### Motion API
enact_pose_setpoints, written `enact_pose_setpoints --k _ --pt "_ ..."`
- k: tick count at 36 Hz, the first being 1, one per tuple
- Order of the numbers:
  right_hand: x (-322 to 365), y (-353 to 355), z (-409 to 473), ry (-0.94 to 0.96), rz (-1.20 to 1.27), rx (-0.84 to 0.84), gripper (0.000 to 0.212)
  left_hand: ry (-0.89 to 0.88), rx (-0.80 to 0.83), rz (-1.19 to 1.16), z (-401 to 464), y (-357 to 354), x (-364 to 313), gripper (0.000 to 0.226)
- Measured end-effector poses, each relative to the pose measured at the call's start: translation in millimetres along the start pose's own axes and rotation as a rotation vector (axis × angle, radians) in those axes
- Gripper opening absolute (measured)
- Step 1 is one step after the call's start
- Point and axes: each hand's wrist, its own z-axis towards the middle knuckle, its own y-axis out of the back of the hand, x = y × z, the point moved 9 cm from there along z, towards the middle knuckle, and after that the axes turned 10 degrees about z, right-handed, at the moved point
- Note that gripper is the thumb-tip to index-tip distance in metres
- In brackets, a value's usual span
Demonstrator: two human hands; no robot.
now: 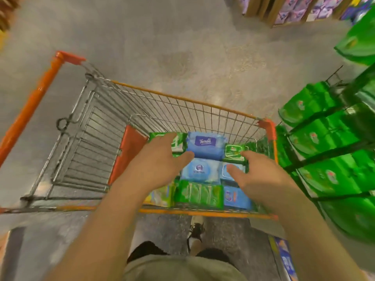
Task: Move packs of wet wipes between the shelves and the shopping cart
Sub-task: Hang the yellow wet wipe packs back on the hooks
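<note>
Blue and green packs (pixel 205 146) lie flat in the cart (pixel 182 100), beside the shelves (pixel 332 138). Both hands, left (pixel 156 161) and right (pixel 261 175), hover spread over them holding nothing, likely poised to lift one.

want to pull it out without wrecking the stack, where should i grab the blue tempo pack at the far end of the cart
Take the blue Tempo pack by its two short ends, coming straight down from above. It lies flat, label up, on other packs, with green packs close against both ends, so fingers would likely have to wedge in there. The left hand and right hand hover open on either side of it.
</note>
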Motion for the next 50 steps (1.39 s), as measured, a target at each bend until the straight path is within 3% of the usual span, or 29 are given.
enact_pose_setpoints --k 4,7,12,15,22,29,31,34,37,40,43,47,50 --pt "12.5 0.2 29.7 0.048 0.002 0.034 0.061 0.048 0.028 -0.045 18.5 -5.7 5.5 0.081" --pt "19.9 -7.5 49.1 0.086 0.005 0.055 0.065 0.095 0.037 -0.077 32.3 -12.8 17.1 0.077" --pt "31.5 -33.8 80.6 0.117 -0.008 0.163 0.069 0.295 0.141 -0.41 47.1 -45.8 52.1 0.063" --pt "41.8 -55.8 99.2 0.146 0.004 0.225 0.067 0.489 0.215 -0.613 51.9 -78.0 87.5 0.058" --pt "63.2 -149.8 142.6 0.178 0.012 0.43 0.059 1.136 0.232 -1.462 40.0 -164.3 150.5 0.05" --pt "68.2 -257.0 174.3 0.187 -0.027 0.63 0.063 1.493 0.087 -1.483 48.9 -214.1 192.5 0.046" --pt "66.3 -283.7 181.6 0.195 -0.058 0.677 0.066 1.484 0.082 -1.439 56.8 -224.8 195.7 0.023" --pt "64.9 -311.5 188.3 0.183 -0.081 0.747 0.07 1.481 0.015 -1.479 65.8 -241.5 194.4 0.014" --pt "62.5 -328.7 195.5 0.188 -0.129 0.753 0.075 1.526 -0.032 -1.536 68.2 -263.8 196.1 0.024" --pt "51.5 -362.0 204.6 0.195 -0.203 0.804 0.059 1.535 -0.014 -1.479 71.4 -266.8 195.2 0.033" --pt "43.6 -390.0 207.4 0.231 -0.289 0.888 0.075 1.519 -0.061 -1.447 77.1 -258.7 199.3 0.038" --pt "67.4 -379.1 201.0 0.269 -0.337 0.84 0.09 1.51 -0.007 -1.472 92.2 -272.7 204.8 0.036" --pt "74.2 -385.6 202.2 0.261 -0.35 0.825 0.087 1.496 0.039 -1.497 92.1 -274.4 204.6 0.034"
